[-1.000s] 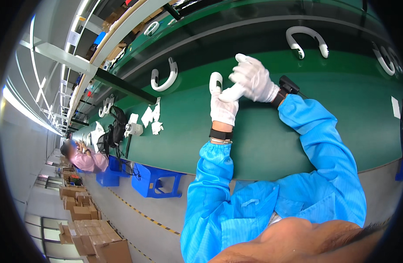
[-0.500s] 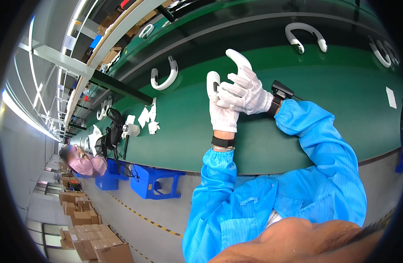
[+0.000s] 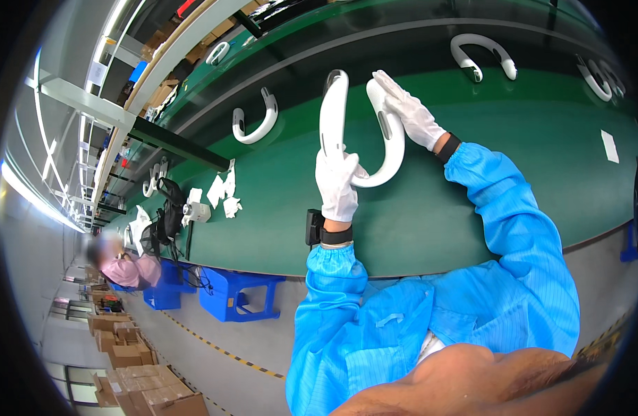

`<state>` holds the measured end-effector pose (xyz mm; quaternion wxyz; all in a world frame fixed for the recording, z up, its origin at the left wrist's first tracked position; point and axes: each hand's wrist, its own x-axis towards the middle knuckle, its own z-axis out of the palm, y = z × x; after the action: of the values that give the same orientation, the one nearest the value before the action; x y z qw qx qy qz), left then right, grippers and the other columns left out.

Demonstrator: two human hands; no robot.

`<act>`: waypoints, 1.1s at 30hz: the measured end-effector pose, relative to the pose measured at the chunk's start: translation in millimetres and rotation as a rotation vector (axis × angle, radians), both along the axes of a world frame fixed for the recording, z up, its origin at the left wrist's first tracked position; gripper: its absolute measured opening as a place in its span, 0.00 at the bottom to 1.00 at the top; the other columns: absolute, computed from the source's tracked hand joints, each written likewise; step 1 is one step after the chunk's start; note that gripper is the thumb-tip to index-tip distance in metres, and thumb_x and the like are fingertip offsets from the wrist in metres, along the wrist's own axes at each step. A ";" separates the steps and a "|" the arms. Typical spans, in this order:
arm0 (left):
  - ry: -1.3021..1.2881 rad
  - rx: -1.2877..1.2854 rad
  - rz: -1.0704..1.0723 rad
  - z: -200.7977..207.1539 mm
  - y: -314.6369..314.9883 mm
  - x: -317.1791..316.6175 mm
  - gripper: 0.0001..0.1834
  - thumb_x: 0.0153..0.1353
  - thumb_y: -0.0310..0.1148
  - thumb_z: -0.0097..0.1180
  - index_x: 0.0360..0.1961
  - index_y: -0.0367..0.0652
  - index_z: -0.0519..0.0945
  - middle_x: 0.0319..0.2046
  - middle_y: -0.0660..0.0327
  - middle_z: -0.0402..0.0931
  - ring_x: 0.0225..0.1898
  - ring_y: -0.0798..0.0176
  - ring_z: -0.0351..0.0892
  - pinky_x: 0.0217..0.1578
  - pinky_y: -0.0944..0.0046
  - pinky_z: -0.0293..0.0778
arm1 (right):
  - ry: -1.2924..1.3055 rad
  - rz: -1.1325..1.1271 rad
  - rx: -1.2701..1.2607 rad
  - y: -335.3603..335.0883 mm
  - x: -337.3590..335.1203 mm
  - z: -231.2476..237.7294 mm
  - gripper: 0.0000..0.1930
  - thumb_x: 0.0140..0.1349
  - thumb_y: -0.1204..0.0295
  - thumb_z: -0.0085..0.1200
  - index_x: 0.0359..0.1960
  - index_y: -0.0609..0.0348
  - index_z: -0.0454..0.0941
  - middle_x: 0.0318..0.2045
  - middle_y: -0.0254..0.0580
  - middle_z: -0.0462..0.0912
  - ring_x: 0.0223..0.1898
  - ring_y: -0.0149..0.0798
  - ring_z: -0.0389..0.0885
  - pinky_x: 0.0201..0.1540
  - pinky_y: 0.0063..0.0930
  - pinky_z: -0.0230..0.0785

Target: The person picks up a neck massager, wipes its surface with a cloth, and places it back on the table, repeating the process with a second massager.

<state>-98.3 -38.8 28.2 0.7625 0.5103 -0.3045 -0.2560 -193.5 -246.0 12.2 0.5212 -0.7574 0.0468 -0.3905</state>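
Observation:
A white U-shaped device (image 3: pixel 399 154), resembling a neck fan, is upheld above the green table with its two ends pointing away from me. Wrapped round the lower part of its left arm is my left hand (image 3: pixel 337 182), in a white glove. My right hand (image 3: pixel 412 116), also gloved, lies along the outer side of the right arm, its fingers stretched out and touching near the tip. Dark oval inlays show on the device's arms. My left palm is hidden.
On the green table (image 3: pixel 430 229), similar white U-shaped devices lie at the far left (image 3: pixel 258 125) and far right (image 3: pixel 482 48). White scraps (image 3: pixel 224 194), a black bag (image 3: pixel 169 211) and a post (image 3: pixel 176 142) are to the left. Blue stools (image 3: pixel 239 295) and a seated person (image 3: pixel 128 267) are beyond.
My hands have parted, and the device has turned so its U shape shows. My right hand has gone from over the left one to the device's right arm.

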 end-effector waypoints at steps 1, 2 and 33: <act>-0.134 0.044 0.034 -8.6 -0.5 2.1 0.15 0.57 0.27 0.59 0.42 0.35 0.70 0.26 0.60 0.73 0.20 0.63 0.75 0.24 0.62 0.74 | 0.042 -0.112 -0.119 -4.8 6.2 -14.7 0.27 0.73 0.67 0.41 0.72 0.57 0.59 0.74 0.44 0.55 0.75 0.39 0.50 0.75 0.29 0.42; -0.128 0.047 0.036 -13.8 0.5 4.2 0.15 0.57 0.27 0.59 0.42 0.35 0.70 0.26 0.60 0.73 0.20 0.63 0.75 0.24 0.62 0.74 | 0.083 -0.220 -0.239 -2.7 11.0 -20.2 0.27 0.71 0.71 0.43 0.71 0.57 0.59 0.74 0.46 0.56 0.75 0.41 0.52 0.74 0.30 0.43; -1.033 0.451 0.575 -47.9 13.7 -8.5 0.12 0.52 0.27 0.63 0.39 0.37 0.79 0.31 0.50 0.79 0.30 0.46 0.82 0.33 0.54 0.78 | 0.089 -0.236 -1.102 103.9 -26.5 -44.3 0.18 0.56 0.73 0.48 0.48 0.70 0.73 0.40 0.50 0.78 0.52 0.49 0.75 0.67 0.50 0.60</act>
<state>-106.7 -25.0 -19.7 0.4292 0.7776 -0.4225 0.1808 -220.0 -142.2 -32.1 -0.0011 -0.9231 -0.0578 -0.3803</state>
